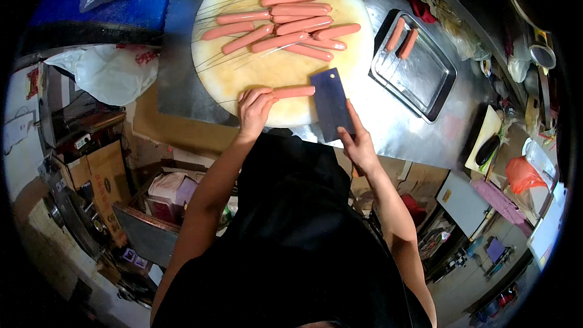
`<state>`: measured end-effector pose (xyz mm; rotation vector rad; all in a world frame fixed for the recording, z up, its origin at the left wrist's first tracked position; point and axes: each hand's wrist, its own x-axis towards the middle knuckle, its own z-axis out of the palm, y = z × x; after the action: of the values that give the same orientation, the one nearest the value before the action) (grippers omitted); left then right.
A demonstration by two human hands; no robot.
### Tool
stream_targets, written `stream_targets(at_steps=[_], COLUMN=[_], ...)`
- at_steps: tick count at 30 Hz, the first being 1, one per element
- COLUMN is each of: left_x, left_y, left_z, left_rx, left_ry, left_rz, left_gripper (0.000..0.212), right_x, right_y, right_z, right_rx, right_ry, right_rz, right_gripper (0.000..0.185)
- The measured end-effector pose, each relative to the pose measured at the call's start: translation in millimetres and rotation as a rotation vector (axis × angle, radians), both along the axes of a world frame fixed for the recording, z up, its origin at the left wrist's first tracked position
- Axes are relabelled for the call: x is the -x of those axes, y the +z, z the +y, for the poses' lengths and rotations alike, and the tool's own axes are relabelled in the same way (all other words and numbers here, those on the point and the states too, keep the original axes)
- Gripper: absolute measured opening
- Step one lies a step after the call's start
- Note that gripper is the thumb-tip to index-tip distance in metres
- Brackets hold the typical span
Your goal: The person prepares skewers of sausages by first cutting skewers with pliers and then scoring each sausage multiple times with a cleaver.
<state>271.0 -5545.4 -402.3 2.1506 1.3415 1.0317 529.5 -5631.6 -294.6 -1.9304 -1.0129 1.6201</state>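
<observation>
My left hand (255, 109) grips the left end of a skewered sausage (295, 92) low on a round cutting board (282, 70); its thin skewer sticks out to the left. The sausage's right end is at the edge of a dark-bladed cleaver (329, 100), whether touching I cannot tell. My right hand (357, 139) holds the cleaver at its lower right, its handle mostly hidden by the fingers. Several more sausages (304, 23) lie piled on the upper part of the board, with thin skewers reaching left from some. Two skewered sausages (395, 35) rest in a metal tray.
The rectangular metal tray (441, 89) stands right of the board on a steel worktop (401, 141). A white plastic bag (109, 73) is at the left. Beyond the worktop's right end, a dark eggplant-like vegetable (488, 150) lies on a pale board, near a red plastic bag (524, 174).
</observation>
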Motion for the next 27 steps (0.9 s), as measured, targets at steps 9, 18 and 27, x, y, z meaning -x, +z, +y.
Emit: stream_targets(at_steps=[9, 18, 27], left_x=[-7.2, -10.8, 37.0], left_y=[6.7, 27.3, 18.4], left_z=[-7.0, 0.2, -2.7], left_rx=[0.006, 0.258, 0.872], left_ry=[0.005, -0.114, -0.032], left_rz=[0.076, 0.206, 0.046], left_gripper=[0.017, 0.023, 0.023], right_x=[-11.7, -1.9, 31.7], right_y=[3.0, 5.9, -15.1], right_z=[-14.1, -32.3, -14.1], right_rx=[-0.113, -0.095, -0.167], right_ry=[-0.291, -0.044, 0.088], right_rz=[0.047, 0.007, 0.030], right_gripper=[0.065, 0.068, 0.068])
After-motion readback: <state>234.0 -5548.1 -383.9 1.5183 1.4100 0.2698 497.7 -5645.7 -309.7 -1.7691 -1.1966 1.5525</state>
